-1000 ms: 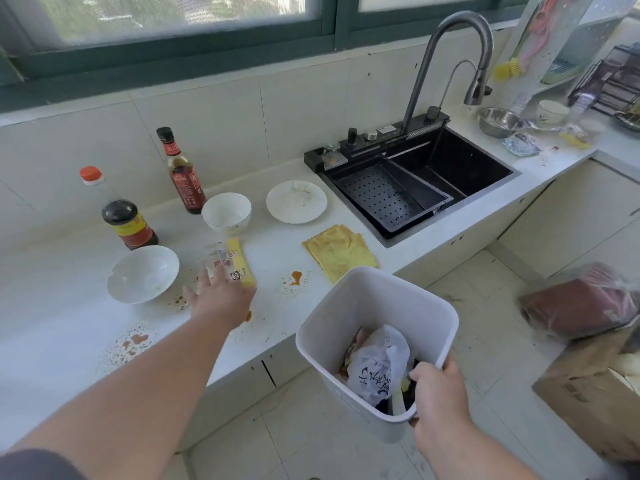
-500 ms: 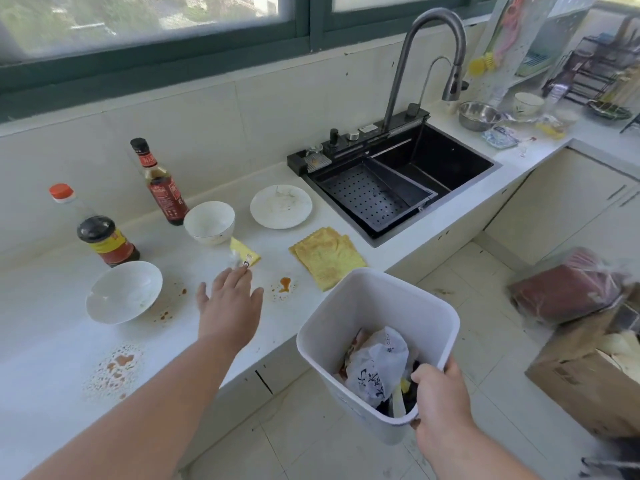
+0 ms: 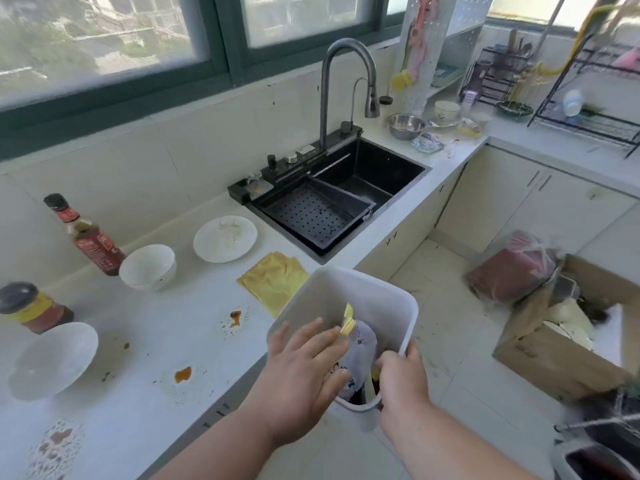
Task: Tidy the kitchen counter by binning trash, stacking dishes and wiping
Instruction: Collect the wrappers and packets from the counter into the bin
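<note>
White counter under the window is carrying brown sauce spots, so wiping is, I judge, not yet begun; the yellow cloth is lying untouched beside the sink. Dishes are sitting unstacked: a bowl, a plate and a second bowl, well apart. I am holding the white bin at the counter edge, my right hand curling round its near rim. My left hand is reaching over the opening with fingers nearly straight, a yellow wrapper at its fingertips; I cannot tell whether I am pinching it or letting go. Inside, a crumpled white bag is lying on darker trash.
</note>
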`<act>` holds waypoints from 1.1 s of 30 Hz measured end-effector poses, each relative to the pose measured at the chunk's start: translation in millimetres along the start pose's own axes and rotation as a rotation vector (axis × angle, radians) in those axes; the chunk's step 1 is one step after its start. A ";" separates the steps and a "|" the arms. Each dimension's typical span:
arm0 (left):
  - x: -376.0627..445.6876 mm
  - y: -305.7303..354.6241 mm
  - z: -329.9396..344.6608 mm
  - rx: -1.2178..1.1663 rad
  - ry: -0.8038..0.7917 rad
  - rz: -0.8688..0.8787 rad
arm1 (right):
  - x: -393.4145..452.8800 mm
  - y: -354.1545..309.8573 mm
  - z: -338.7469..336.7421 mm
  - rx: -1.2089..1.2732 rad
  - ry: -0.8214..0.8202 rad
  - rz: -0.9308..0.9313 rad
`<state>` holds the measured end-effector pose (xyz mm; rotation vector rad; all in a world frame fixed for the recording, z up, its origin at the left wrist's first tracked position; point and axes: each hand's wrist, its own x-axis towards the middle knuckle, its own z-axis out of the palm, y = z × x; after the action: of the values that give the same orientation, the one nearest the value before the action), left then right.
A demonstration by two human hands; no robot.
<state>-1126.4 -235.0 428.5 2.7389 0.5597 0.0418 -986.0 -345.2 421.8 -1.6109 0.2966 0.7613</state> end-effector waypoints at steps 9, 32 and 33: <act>74.9 36.0 -5.8 -0.456 0.295 -0.223 | 53.4 -44.0 -46.4 0.108 0.055 0.029; 445.9 222.9 -7.6 -0.936 0.475 -0.543 | 334.4 -292.8 -213.6 0.127 0.118 0.009; 463.7 218.4 -6.7 -0.940 0.481 -0.542 | 347.1 -301.2 -211.2 0.138 0.115 0.004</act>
<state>-617.6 -242.5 490.3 1.6007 1.0568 0.6548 -484.5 -406.5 444.0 -1.5258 0.4269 0.6381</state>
